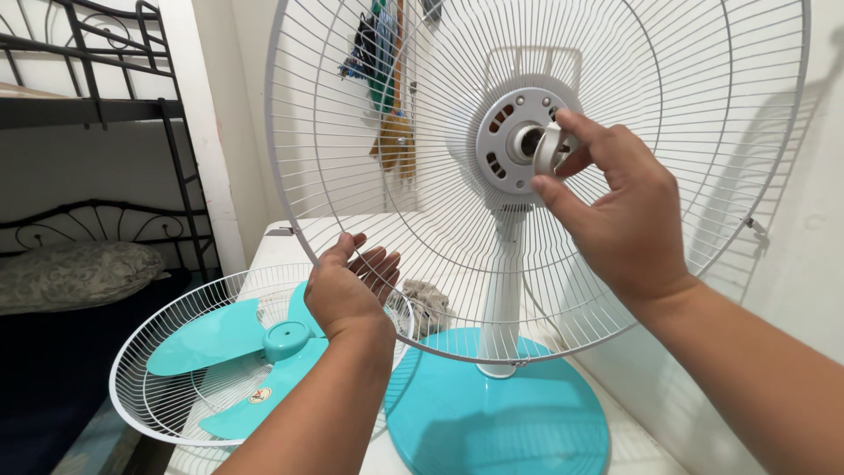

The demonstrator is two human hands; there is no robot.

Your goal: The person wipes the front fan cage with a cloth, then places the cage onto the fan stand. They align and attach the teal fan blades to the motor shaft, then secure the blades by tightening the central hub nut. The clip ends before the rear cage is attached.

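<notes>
Now, lower left, the blade [264, 347] lies in the front grille [158, 387]; our left hand [347, 290] steadies the rear guard [299, 202] with fingers loose. Right of centre, our right hand [615, 211] pinches the nut [552, 148] at the hub [519, 141]; we'd best turn it squarely, guard held flush.

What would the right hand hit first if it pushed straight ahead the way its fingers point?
Probably the grey motor hub at the centre of the rear fan guard. The right hand already holds a small grey nut against it, though depth is unclear.
</notes>
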